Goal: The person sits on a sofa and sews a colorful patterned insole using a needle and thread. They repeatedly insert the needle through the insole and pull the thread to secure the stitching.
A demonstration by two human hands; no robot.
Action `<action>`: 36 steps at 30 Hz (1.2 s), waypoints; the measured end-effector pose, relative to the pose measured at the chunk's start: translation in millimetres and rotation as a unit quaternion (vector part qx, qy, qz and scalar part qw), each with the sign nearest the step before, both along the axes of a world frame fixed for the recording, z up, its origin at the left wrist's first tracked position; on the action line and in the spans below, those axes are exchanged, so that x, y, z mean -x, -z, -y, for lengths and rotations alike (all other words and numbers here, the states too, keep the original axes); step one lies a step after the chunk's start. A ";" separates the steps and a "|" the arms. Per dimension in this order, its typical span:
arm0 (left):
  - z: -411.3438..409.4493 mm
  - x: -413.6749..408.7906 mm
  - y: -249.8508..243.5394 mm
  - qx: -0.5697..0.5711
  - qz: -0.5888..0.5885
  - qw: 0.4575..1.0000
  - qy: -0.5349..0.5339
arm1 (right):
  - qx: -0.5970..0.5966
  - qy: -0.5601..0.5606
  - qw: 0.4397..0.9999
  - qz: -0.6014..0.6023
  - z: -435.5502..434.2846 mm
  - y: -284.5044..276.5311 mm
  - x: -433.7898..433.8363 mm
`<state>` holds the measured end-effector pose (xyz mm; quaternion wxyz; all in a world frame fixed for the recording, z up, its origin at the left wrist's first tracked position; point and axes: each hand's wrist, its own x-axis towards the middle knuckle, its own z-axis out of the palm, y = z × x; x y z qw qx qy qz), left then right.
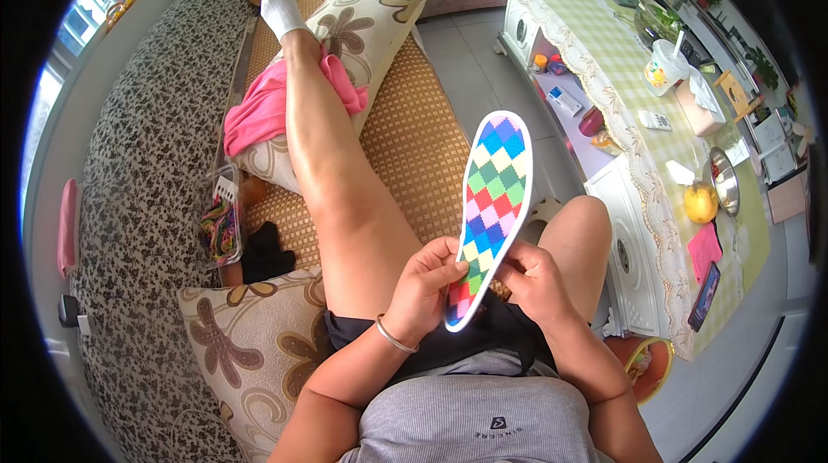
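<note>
A shoe insole with a many-coloured zigzag pattern of stitched diamonds and a white edge stands up over my lap, heel end down. My left hand, with a bangle at the wrist, grips its left edge, the thumb lying on the patterned face. At the right edge, my right hand holds it with bent fingers, some of them hidden behind the insole. To the left, a clear plastic box holds a bundle of coloured thread, and a black cloth lies close to it.
Flowered cushions and a pink cloth lie on the woven seat mat. On the right, a table with a checked cloth bears a phone, a yellow fruit, a metal bowl and a plastic cup. An orange bin stands below.
</note>
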<state>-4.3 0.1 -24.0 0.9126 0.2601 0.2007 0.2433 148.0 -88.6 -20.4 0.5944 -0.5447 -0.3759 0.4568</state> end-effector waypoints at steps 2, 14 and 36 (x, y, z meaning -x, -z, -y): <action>1.7 0.0 3.1 -0.019 -0.002 1.000 0.002 | -0.005 -0.003 0.995 -0.096 -0.9 6.7 2.2; 8.7 -5.4 -0.5 -0.045 -0.026 0.998 -0.038 | 0.070 0.013 0.969 -0.235 -1.7 2.5 2.3; -11.2 14.7 1.4 -0.358 -0.201 0.892 -0.189 | -0.135 0.138 0.958 -0.212 36.8 -19.1 -36.8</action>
